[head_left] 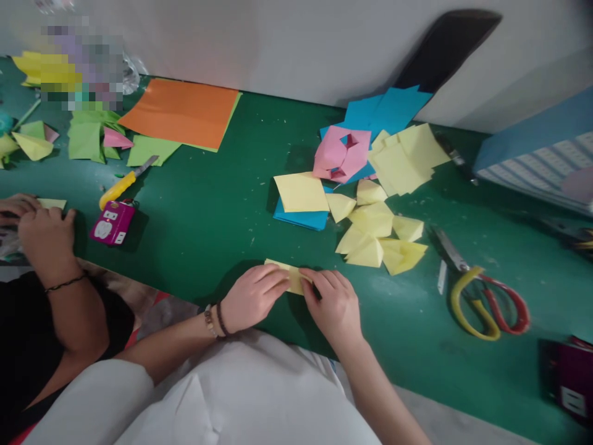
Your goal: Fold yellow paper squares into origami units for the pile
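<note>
A small pale yellow strip of folded paper [295,281] lies at the table's near edge, under my fingers. My left hand [256,295] has its fingers pressed together on the left part of the strip. On the right part, my right hand [332,303] pinches the paper between thumb and fingers. Just beyond my hands, a square yellow sheet [302,192] rests on folded blue paper [303,219]. Several folded yellow pieces [370,220] are piled to the right of it, with a pink folded paper shape [341,153] behind them.
Scissors [467,272] with red and yellow handles lie at the right. A purple box [113,222], a yellow cutter [121,186] and orange sheets [185,111] are at the left. Another person's hands [46,235] work at the far left. A blue striped box [542,154] stands at the right.
</note>
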